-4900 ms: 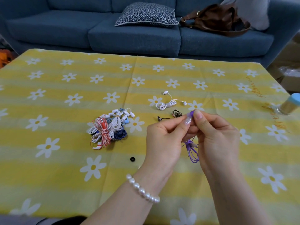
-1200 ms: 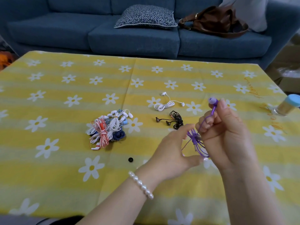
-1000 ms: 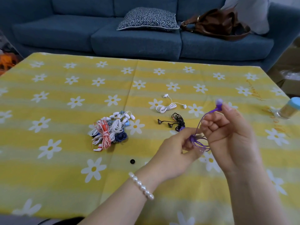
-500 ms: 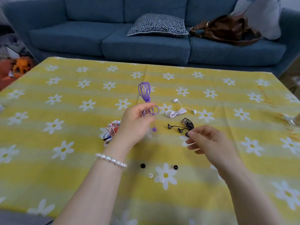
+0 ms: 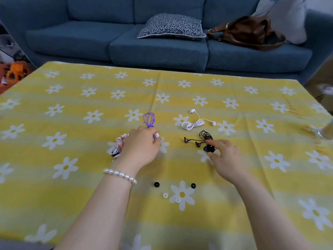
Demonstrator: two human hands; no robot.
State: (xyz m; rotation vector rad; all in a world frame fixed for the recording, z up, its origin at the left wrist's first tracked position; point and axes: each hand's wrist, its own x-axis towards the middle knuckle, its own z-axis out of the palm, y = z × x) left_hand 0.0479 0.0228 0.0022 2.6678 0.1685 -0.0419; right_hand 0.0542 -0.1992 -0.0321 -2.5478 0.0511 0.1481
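Note:
My left hand (image 5: 142,147) holds the coiled purple earphones (image 5: 149,119) by their lower end, low over the pile of bundled earphones (image 5: 118,146), which it mostly hides. My right hand (image 5: 224,156) reaches to the black earphones (image 5: 205,140) on the cloth, thumb and forefinger closing around the coiled cord. A coiled white earphone set (image 5: 195,122) lies just beyond the black one.
Two black (image 5: 156,184) and two white (image 5: 165,195) ear tips lie on the yellow daisy tablecloth (image 5: 72,109) near me. A glass jar (image 5: 327,131) stands at the right edge. Behind the table is a blue sofa (image 5: 158,49) with a cushion and brown bag.
The purple earphones passed from both hands to my left hand alone, which carried them left and down to the pile. My right hand let go and moved onto the black earphones.

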